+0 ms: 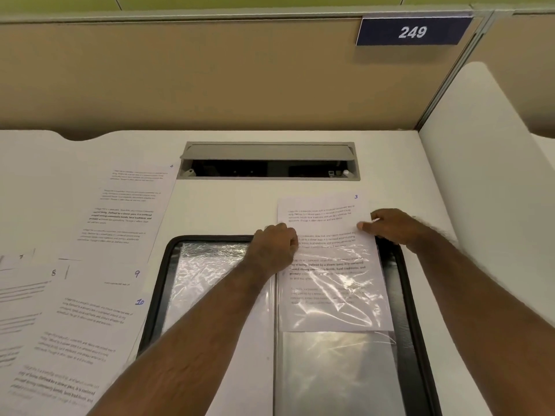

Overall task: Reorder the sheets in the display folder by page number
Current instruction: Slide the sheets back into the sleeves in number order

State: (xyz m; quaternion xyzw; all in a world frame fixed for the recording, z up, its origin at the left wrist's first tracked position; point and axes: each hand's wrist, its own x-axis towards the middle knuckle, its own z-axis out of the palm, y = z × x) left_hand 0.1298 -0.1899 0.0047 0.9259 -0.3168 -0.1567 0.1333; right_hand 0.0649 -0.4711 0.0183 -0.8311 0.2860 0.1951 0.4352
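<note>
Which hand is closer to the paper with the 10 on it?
Left. The left hand grips sheet 3 just right of the sheet marked 10; the right hand is farther right.

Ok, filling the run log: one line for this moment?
phase: sleeving | sheet 3 half inside right-hand sleeve | left hand grips sleeve edge | right hand pinches sheet

loose sheets point(90, 295) lie left of open folder point(408, 295).
</note>
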